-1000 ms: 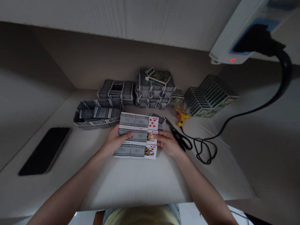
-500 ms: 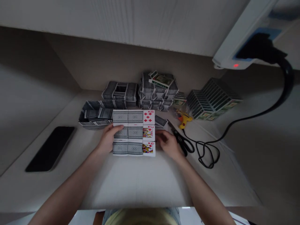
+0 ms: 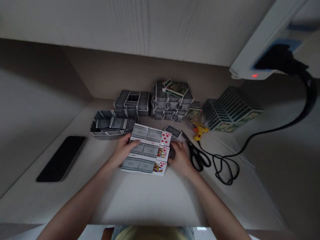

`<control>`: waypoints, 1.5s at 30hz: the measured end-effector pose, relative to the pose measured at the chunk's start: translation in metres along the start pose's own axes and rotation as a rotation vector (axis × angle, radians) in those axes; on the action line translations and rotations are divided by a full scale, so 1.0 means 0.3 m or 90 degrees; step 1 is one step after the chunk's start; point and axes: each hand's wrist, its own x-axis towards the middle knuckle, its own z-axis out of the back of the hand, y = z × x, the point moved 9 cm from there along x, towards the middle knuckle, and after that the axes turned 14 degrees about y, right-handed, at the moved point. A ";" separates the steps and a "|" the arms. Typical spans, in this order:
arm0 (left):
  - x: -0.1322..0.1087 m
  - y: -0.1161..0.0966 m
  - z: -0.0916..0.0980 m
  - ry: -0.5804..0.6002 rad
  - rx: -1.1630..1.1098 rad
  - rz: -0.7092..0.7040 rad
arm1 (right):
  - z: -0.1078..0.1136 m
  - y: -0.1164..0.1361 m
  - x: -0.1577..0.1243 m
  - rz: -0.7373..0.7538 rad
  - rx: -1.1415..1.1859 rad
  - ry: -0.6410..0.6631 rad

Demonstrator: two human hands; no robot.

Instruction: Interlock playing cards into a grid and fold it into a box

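While the left hand (image 3: 123, 152) grips the left edge of the card sheet (image 3: 146, 150), its thumb lies on top of the middle row and the other fingers are tucked out of sight under the edge, so it pinches the sheet. This sheet is made of three joined rows of cards, mostly patterned backs, with red faces at the right end. It sits at the middle of the tabletop (image 3: 150, 200), slightly skewed, its far row toward 12 o'clock. At the sheet's 3 o'clock edge the right hand (image 3: 180, 159) touches the middle row. Its fingers (image 3: 175, 148) are curled close together against that edge; I cannot tell whether they pinch it or only press.

A single card (image 3: 173, 131) lies back up at 1 o'clock of the sheet, just beside it. Black scissors (image 3: 198, 156) lie at 3 o'clock, just beyond the right hand. A yellow glue gun (image 3: 199, 130) is at 2 o'clock, its black cord (image 3: 226, 168) looped near the scissors. At 11 o'clock an open tray (image 3: 110, 125) holds cards. Stacks (image 3: 172, 103) of folded cards stand at 12 o'clock against the wall. Boxed decks (image 3: 230, 111) are rowed at 2 o'clock, farther out. A dark phone (image 3: 61, 158) lies flat at 9 o'clock, well apart.
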 end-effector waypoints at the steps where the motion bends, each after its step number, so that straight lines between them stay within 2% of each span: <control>1: 0.000 -0.003 0.001 0.001 0.013 -0.002 | 0.003 -0.002 -0.001 -0.007 -0.007 -0.003; 7: 0.001 -0.030 0.013 -0.017 0.074 -0.053 | 0.037 -0.013 -0.009 -0.037 -0.009 -0.050; 10: 0.000 -0.035 0.017 -0.033 0.069 -0.068 | 0.053 -0.031 -0.009 -0.045 0.045 -0.078; 14: -0.006 -0.037 0.024 -0.056 0.031 -0.085 | 0.047 -0.083 -0.002 -0.084 0.224 -0.064; 18: -0.020 -0.036 0.085 -0.173 -0.036 -0.127 | 0.027 -0.120 -0.003 -0.139 0.415 -0.056; 21: -0.026 -0.039 0.127 -0.240 -0.088 -0.164 | -0.013 -0.113 -0.006 -0.166 0.589 -0.022; 24: -0.024 -0.048 0.146 -0.259 -0.098 -0.187 | -0.049 -0.087 -0.010 -0.179 0.710 0.019; 27: -0.024 -0.051 0.152 -0.268 -0.084 -0.196 | -0.064 -0.056 -0.009 -0.151 0.789 0.042; 36: -0.010 -0.033 0.153 -0.246 -0.036 -0.180 | -0.046 -0.014 0.003 -0.063 0.912 0.016; 40: -0.021 -0.039 0.164 -0.276 -0.010 -0.198 | -0.027 -0.020 0.001 -0.070 0.907 -0.008; 45: -0.028 -0.032 0.165 -0.290 0.022 -0.213 | -0.052 -0.012 -0.007 -0.111 0.865 0.032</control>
